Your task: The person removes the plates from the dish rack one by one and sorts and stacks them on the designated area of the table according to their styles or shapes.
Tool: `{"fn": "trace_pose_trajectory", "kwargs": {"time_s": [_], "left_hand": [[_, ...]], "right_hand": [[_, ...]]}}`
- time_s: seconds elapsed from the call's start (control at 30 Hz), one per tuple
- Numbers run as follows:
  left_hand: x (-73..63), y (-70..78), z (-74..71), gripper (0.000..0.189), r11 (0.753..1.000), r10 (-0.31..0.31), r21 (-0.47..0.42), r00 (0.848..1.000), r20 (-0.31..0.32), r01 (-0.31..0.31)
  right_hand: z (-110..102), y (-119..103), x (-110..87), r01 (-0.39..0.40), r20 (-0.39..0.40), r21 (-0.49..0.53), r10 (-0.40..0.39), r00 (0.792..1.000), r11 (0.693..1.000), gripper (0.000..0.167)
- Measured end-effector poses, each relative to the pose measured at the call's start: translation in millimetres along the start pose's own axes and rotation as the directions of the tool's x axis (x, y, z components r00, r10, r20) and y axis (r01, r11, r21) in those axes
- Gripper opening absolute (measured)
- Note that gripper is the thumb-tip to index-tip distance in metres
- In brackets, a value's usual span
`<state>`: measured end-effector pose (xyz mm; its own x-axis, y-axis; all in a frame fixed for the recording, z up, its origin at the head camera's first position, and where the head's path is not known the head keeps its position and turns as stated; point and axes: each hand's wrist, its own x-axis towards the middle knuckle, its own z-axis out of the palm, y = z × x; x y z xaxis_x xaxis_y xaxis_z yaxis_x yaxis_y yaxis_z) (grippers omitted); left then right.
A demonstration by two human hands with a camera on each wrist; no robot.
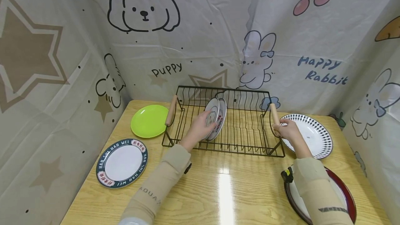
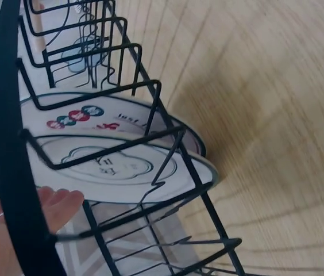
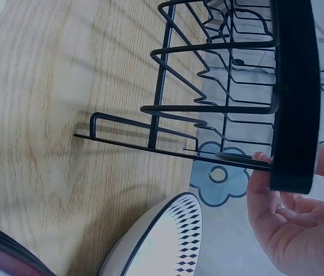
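Note:
A black wire dish rack [image 1: 225, 89] with wooden side handles stands at the back of the table. Two patterned white plates lean upright side by side in its slots. My left hand [image 1: 198, 127] grips the nearer-left white plate [image 1: 212, 108], fingers and thumb at its edge. Just right of it is the second plate [image 1: 222, 114], with red and dark motifs [image 2: 78, 116]. At the rack's right end, my right hand [image 1: 289, 131] holds the wooden handle [image 1: 274, 113], fingers curled round it. The rack's black side bar partly hides both hands in the wrist views.
On the left lie a lime green plate [image 1: 149, 121] and a blue-rimmed white plate [image 1: 122, 164]. A plate with a black diamond rim [image 1: 325, 138] sits right of the rack. Nearer me, a dark-red-rimmed plate [image 1: 347, 192] lies partly under my right forearm. A printed cloth [image 1: 212, 37] hangs behind.

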<state>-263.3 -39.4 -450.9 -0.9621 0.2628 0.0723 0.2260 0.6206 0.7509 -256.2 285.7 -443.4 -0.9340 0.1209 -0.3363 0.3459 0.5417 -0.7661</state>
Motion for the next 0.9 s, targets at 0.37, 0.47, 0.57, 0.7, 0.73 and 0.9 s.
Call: {"fn": "trace_pose_trajectory", "kwargs": {"time_s": [0.37, 0.47, 0.57, 0.7, 0.73, 0.9], "left_hand": [[2.2, 1.5, 12.7, 0.054, 0.996, 0.031, 0.083, 0.996, 0.078, -0.037], [2.0, 2.0, 14.6, 0.051, 0.992, 0.071, 0.104, 0.995, 0.071, -0.078], [2.0, 1.7, 16.6, 0.051, 0.988, 0.081, 0.126, 0.995, 0.063, -0.089], [2.0, 0.9, 19.6, 0.053, 0.986, 0.071, 0.148, 0.996, 0.047, -0.078], [1.9, 0.7, 20.2, 0.054, 0.986, 0.070, 0.151, 0.997, 0.042, -0.075], [0.4, 0.3, 22.7, 0.054, 0.982, 0.071, 0.174, 0.997, 0.026, -0.074]], "right_hand": [[0.2, -0.3, -1.4, -0.001, 0.001, 0.007, 0.001, 1.000, 1.000, 0.060], [0.7, -1.9, -2.6, -0.001, 0.005, 0.001, 0.001, 1.000, 1.000, 0.059], [0.8, -1.8, -1.8, -0.006, -0.004, -0.010, 0.006, 1.000, 1.000, 0.059], [0.8, -0.7, -0.3, -0.008, -0.016, -0.020, 0.007, 1.000, 1.000, 0.058], [0.9, -0.3, 0.1, -0.007, -0.015, -0.019, 0.007, 1.000, 1.000, 0.058], [1.4, -0.4, -0.2, -0.003, -0.013, -0.019, 0.003, 1.000, 1.000, 0.058]]}}
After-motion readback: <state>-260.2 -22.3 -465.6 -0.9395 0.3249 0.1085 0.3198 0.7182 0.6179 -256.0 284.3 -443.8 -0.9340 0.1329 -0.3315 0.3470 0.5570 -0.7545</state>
